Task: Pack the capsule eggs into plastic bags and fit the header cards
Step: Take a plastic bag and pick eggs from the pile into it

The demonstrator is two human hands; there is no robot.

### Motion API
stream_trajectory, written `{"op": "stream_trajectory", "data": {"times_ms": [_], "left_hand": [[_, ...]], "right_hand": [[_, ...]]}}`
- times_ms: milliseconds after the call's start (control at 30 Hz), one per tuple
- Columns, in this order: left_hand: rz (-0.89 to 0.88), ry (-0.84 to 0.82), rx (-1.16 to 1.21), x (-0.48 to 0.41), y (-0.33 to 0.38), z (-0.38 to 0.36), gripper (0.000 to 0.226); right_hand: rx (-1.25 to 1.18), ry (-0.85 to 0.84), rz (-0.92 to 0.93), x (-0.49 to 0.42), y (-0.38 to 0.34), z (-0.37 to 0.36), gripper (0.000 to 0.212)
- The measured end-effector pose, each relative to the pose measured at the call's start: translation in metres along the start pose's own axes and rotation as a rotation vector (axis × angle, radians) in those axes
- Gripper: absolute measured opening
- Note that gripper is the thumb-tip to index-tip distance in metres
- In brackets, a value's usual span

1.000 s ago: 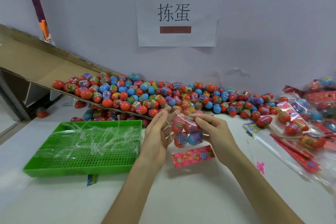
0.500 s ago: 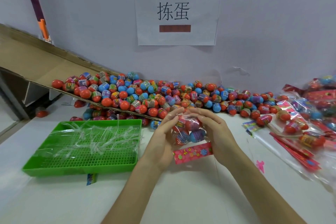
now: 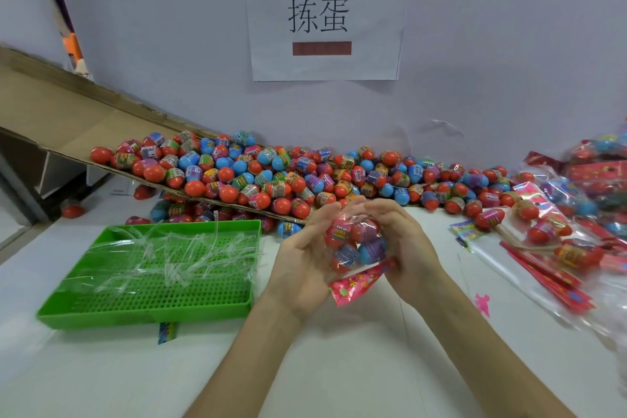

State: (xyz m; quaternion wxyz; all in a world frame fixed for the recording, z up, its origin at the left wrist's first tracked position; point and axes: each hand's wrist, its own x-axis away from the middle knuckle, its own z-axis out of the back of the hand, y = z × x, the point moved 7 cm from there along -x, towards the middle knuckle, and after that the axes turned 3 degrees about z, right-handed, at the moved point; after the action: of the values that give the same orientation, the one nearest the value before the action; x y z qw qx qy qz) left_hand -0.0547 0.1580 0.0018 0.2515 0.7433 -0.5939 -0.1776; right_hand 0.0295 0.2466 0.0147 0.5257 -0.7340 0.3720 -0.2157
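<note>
A clear plastic bag (image 3: 356, 243) with several red, blue and purple capsule eggs inside is held above the white table between both hands. My left hand (image 3: 302, 258) cups its left side, fingers reaching up to the bag's top. From the right, my right hand (image 3: 407, 248) curls round it, fingertips meeting the left hand's at the top. A pink flowered header card (image 3: 359, 282) sticks out below the bag, tilted. A big heap of loose capsule eggs (image 3: 271, 176) lies behind the hands, along the wall.
A green perforated tray (image 3: 149, 282) with clear plastic ties stands at the left. A cardboard ramp (image 3: 68, 112) slopes down from the far left under the eggs. Filled bags and red header cards (image 3: 559, 248) lie at the right. A paper sign hangs on the wall.
Both hands have closed in around the bag and squeezed the eggs together. The header card has tilted from lying level to slanting up to the right.
</note>
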Motion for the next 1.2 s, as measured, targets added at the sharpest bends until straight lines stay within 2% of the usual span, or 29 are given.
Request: {"op": "stream_trajectory", "data": {"times_ms": [100,233,467,633,767,900,967,1100,1200], "left_hand": [[-0.005,-0.08,-0.018,0.003,0.002,-0.008,0.015],[-0.031,-0.099,-0.07,0.006,0.003,-0.006,0.027],[-0.043,-0.103,-0.168,0.008,0.002,-0.006,0.022],[-0.016,-0.148,-0.114,0.007,0.002,-0.008,0.028],[0.011,-0.172,-0.045,0.009,0.002,-0.013,0.025],[0.035,-0.146,0.024,0.01,0.002,-0.014,0.031],[0.036,-0.146,0.045,0.011,0.003,-0.016,0.03],[0.005,-0.113,-0.094,0.01,-0.001,-0.014,0.018],[0.016,-0.116,-0.12,0.007,-0.003,-0.01,0.03]], "right_hand": [[-0.028,-0.06,-0.007,0.001,0.0,-0.003,0.042],[-0.048,-0.094,-0.011,0.002,0.0,-0.004,0.04],[-0.118,-0.131,-0.006,0.004,0.0,-0.006,0.042],[-0.149,-0.184,-0.034,0.005,-0.004,-0.01,0.026],[-0.152,-0.173,-0.055,0.004,-0.003,-0.008,0.041],[-0.229,-0.199,-0.079,0.004,-0.003,-0.009,0.022],[-0.254,-0.209,-0.079,0.003,-0.002,-0.008,0.021],[-0.315,-0.224,-0.073,0.002,-0.002,-0.008,0.02],[-0.361,-0.235,-0.07,0.002,-0.002,-0.009,0.022]]}}
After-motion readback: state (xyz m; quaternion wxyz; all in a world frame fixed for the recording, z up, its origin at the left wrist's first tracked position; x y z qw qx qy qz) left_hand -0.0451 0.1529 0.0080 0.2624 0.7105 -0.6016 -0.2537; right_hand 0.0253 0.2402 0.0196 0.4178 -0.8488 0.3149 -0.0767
